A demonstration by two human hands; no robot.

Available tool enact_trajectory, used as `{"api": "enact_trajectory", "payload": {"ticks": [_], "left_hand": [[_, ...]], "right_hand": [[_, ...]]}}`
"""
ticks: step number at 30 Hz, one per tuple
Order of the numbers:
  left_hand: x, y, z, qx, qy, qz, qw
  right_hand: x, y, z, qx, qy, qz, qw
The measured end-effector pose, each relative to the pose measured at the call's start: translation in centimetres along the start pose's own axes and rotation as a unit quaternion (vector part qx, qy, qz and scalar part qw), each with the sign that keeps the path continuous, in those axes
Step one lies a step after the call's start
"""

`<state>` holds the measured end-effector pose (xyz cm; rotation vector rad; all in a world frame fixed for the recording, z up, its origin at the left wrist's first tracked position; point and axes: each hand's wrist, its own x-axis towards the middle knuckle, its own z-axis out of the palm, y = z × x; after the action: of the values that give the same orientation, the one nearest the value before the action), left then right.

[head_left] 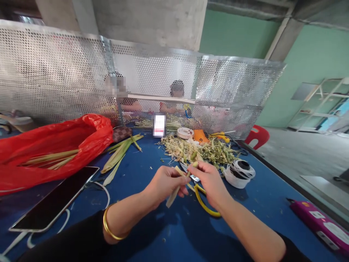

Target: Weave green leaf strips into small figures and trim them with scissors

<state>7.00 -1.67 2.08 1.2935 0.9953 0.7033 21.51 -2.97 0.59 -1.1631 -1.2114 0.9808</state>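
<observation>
Between my two hands are pale green strips of dried leaf (171, 197), which look like corn husk or a similar plant. My left hand (165, 184) pinches one strip, its lower end hanging below the fingers. With thumb and forefinger, my right hand (208, 178) grips a short rolled piece of leaf (194, 165) that crosses the strip. Scissors with yellow handles (203, 203) lie on the blue table (169, 236) just beneath my right hand, their blades partly hidden. Beyond the hands is a heap of leaf scraps (218, 152).
At left are a red plastic bag (92, 131) holding long leaves, loose leaves (117, 156), and a tablet (57, 200) with a white cable. A spool of white cord (240, 174) and a purple power strip (319, 222) are at right. Behind a perforated screen (231, 83) sit two people.
</observation>
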Motion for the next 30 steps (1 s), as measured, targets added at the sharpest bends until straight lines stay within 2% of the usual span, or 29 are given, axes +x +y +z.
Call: {"api": "enact_trajectory", "payload": {"ticks": [4, 8, 10, 14, 17, 19, 22, 24, 27, 30], "left_hand": [[0.0, -0.1, 0.2, 0.014, -0.022, 0.008, 1.000], [0.3, -0.8, 0.3, 0.065, -0.033, 0.035, 0.997], [0.4, -1.0, 0.3, 0.076, -0.042, 0.046, 0.995], [0.5, -0.9, -0.1, 0.059, -0.087, 0.039, 0.994], [0.5, -0.4, -0.7, 0.018, -0.120, -0.004, 0.993], [0.5, 0.0, -1.1, -0.045, -0.111, -0.015, 0.993], [0.6, 0.8, -1.9, -0.175, -0.084, 0.001, 0.981], [0.6, 1.4, -2.2, -0.251, -0.076, -0.002, 0.965], [0.4, 1.6, -2.3, -0.299, -0.076, -0.018, 0.951], [0.4, 1.4, -2.1, -0.263, -0.080, -0.022, 0.961]], "right_hand": [[0.2, -0.8, -0.8, -0.089, -0.007, -0.043, 0.995], [-0.1, -1.6, -0.7, -0.204, -0.048, -0.137, 0.968], [-0.4, -1.5, -0.3, -0.226, -0.040, -0.155, 0.961], [-0.8, -0.9, 0.3, -0.200, 0.036, -0.145, 0.968], [-0.4, -0.8, 0.0, -0.157, 0.036, -0.111, 0.981], [0.2, -1.0, -0.7, -0.090, 0.029, -0.091, 0.991], [1.1, -1.4, -1.7, 0.026, 0.036, -0.066, 0.997], [1.2, -1.5, -1.8, 0.038, -0.008, -0.049, 0.998], [0.7, -1.4, -1.1, -0.030, -0.098, -0.060, 0.993], [-0.2, -1.5, -0.2, -0.089, -0.104, -0.115, 0.984]]}}
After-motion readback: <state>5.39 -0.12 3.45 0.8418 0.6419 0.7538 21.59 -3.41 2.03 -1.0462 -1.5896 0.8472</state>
